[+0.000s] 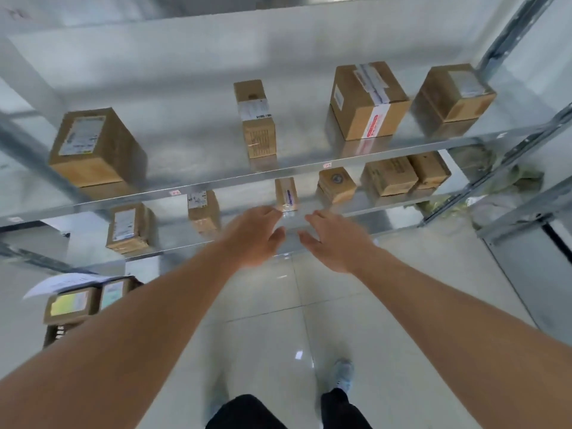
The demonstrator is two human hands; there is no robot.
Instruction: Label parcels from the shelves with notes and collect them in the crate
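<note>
A small narrow cardboard parcel point(286, 193) stands on the lower metal shelf point(356, 226), just beyond my fingertips. My left hand point(255, 235) and my right hand point(332, 241) reach toward it side by side, both open and empty, a gap between them. Neither hand touches the parcel. At the lower left a dark crate point(57, 331) on the floor holds parcels, one with a yellow note point(68, 303) and one with a pale green note point(112, 295).
The upper shelf point(216, 178) carries several brown boxes, among them a tall one point(255, 119) and a taped one point(368, 100). More boxes point(390, 176) stand on the lower shelf. A paper sheet point(62, 283) lies by the crate. Steel uprights point(501, 41) rise at right. Tiled floor below.
</note>
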